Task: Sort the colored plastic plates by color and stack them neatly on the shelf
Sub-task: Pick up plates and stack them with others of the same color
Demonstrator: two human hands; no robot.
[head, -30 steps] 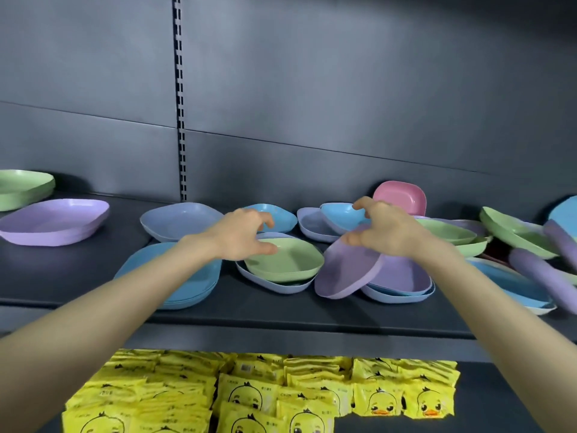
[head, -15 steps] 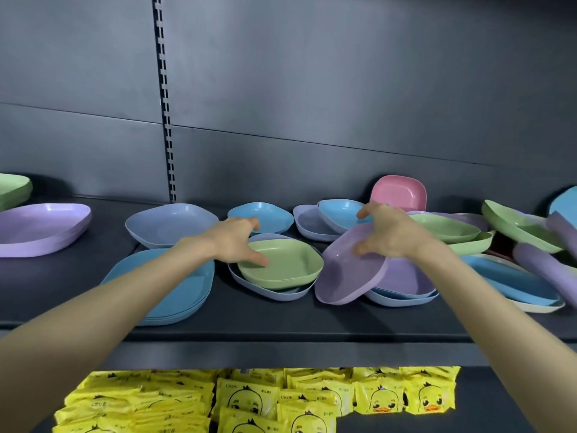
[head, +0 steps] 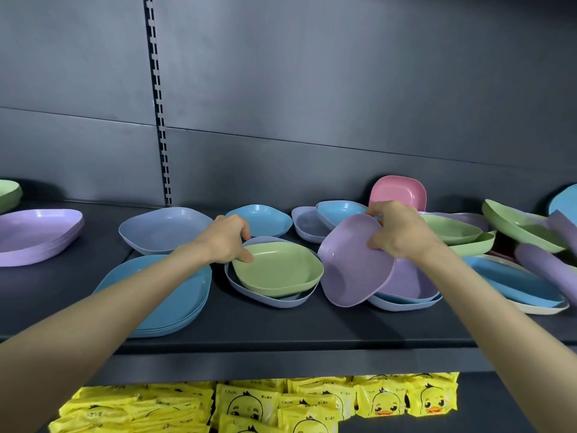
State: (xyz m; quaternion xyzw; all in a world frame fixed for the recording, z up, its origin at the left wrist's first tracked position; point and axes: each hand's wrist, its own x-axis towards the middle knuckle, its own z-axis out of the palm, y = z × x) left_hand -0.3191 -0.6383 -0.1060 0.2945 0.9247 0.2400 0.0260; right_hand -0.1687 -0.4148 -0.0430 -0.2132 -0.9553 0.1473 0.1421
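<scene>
Fingers (head: 379,208) of the right hand (head: 398,232) curl round the rim of a tilted purple plate (head: 352,267), which leans on a purple stack (head: 409,282) near the shelf's (head: 281,329) front edge. Just beside it, the left hand (head: 223,240) pinches the green plate's (head: 281,267) rim.

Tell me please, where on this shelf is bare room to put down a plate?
Bare shelf lies between the purple stack and the blue stack, and along the front edge before the green plate. The right end is crowded with overlapping plates.
</scene>
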